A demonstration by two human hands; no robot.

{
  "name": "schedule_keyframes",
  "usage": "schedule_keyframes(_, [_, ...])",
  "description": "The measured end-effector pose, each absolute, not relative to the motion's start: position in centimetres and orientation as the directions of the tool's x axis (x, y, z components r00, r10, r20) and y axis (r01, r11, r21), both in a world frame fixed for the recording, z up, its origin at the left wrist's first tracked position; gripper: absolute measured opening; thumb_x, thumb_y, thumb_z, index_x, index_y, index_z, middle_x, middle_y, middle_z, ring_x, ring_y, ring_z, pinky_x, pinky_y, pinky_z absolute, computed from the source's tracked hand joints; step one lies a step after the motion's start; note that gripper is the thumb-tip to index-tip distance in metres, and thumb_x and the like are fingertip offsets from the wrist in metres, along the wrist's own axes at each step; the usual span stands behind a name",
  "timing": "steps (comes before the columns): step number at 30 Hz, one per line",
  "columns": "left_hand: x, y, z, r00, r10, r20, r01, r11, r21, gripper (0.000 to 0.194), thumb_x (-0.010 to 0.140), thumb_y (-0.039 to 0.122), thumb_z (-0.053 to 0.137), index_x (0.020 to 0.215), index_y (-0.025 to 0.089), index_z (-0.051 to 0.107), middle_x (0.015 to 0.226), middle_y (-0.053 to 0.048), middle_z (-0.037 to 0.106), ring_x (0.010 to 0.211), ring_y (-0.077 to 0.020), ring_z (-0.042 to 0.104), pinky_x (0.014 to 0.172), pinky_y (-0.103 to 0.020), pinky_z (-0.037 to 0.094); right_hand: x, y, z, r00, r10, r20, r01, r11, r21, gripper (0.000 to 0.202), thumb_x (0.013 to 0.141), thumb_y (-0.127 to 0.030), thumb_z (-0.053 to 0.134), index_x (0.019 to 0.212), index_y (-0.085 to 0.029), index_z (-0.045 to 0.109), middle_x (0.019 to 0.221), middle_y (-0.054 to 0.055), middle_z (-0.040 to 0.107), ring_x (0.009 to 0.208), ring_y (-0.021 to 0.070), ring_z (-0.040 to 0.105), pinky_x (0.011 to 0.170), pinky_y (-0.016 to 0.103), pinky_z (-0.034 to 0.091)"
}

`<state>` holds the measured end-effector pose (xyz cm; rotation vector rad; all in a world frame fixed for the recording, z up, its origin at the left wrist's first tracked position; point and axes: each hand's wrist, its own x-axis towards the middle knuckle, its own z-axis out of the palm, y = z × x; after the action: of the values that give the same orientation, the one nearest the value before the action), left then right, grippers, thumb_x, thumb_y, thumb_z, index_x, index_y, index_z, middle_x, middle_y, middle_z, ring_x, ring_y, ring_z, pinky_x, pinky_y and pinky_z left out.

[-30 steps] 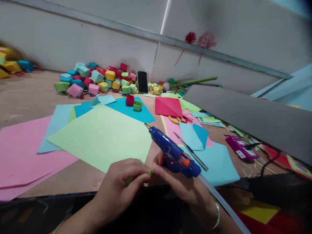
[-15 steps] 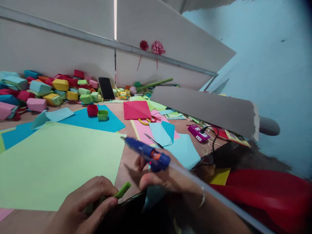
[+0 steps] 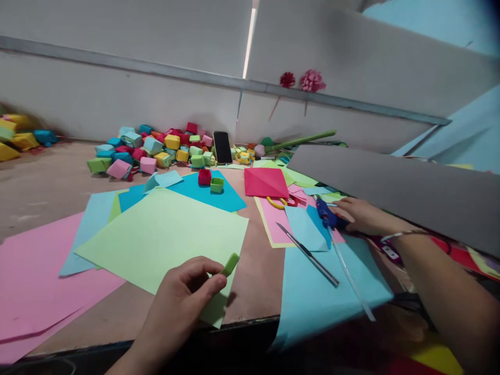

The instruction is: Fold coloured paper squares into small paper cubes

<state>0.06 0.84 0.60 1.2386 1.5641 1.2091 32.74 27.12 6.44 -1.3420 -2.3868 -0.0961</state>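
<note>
My left hand (image 3: 187,291) pinches a small folded green paper piece (image 3: 230,264) between thumb and fingertips, over the near corner of a light green paper sheet (image 3: 167,229). At the right, my right hand (image 3: 361,214) is at the handle of a blue glue gun (image 3: 326,212), fingers reaching past it and thumb hidden. The gun is low over the papers, with a clear glue stick (image 3: 351,281) trailing from its back. A craft knife (image 3: 308,255) lies on light blue paper (image 3: 332,297). Scissors with a yellow handle (image 3: 276,203) lie partly under a red folded paper (image 3: 266,182).
Several colourful paper boxes (image 3: 156,148) are heaped by the wall, with a phone (image 3: 222,147) leaning beside them. A small red box (image 3: 204,177) and green box (image 3: 217,184) stand on blue paper. A grey board (image 3: 390,192) slants across the right. Pink sheets (image 3: 47,286) lie left.
My right hand has moved right and away from me, bringing the glue gun from mid-air down to the papers. My left hand still holds the green piece. The view has turned left.
</note>
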Motion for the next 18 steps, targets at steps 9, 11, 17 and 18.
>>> schedule_keyframes(9, [0.8,0.9,-0.2,-0.036,0.862,0.506,0.637,-0.370,0.676,0.012,0.086,0.013,0.057,0.091,0.021,0.065,0.086,-0.002,0.068,0.072,-0.0116,0.065,0.062,-0.018,0.049,21.4,9.3,5.1,-0.695,0.657,0.293,0.415,0.699,-0.583,0.044,0.083,-0.035,0.067,0.123,-0.021,0.057,0.110,0.010,0.065,0.080,0.0171,0.063,0.069,0.030,0.055])
schedule_keyframes(11, [0.9,0.7,-0.1,0.013,0.842,0.540,0.650,-0.417,0.636,0.012,0.086,0.012,0.057,0.092,0.020,0.063,0.084,-0.002,0.069,0.071,-0.0116,0.065,0.061,-0.018,0.049,19.4,8.0,3.8,-0.671,0.673,0.310,0.349,0.656,-0.669,0.048,0.078,-0.037,0.073,0.120,-0.020,0.058,0.103,0.008,0.067,0.078,0.0165,0.062,0.069,0.029,0.054])
schedule_keyframes(17, [0.5,-0.1,0.1,0.014,0.831,0.556,0.674,-0.419,0.609,0.015,0.087,0.009,0.051,0.089,0.019,0.063,0.082,-0.004,0.069,0.070,-0.0129,0.064,0.062,-0.020,0.048,17.4,7.6,2.7,-0.697,0.647,0.309,0.268,0.635,-0.724,0.012,0.087,-0.022,0.061,0.078,-0.019,0.068,0.072,0.002,0.069,0.067,0.0134,0.063,0.062,0.025,0.046])
schedule_keyframes(18, [0.5,-0.2,0.1,0.003,0.838,0.545,0.667,-0.408,0.624,0.016,0.087,0.009,0.050,0.088,0.018,0.063,0.081,-0.004,0.069,0.069,-0.0129,0.064,0.062,-0.020,0.048,17.2,7.6,2.7,-0.691,0.657,0.301,0.269,0.621,-0.737,0.012,0.086,-0.022,0.062,0.075,-0.018,0.068,0.069,0.002,0.069,0.065,0.0132,0.062,0.060,0.025,0.045])
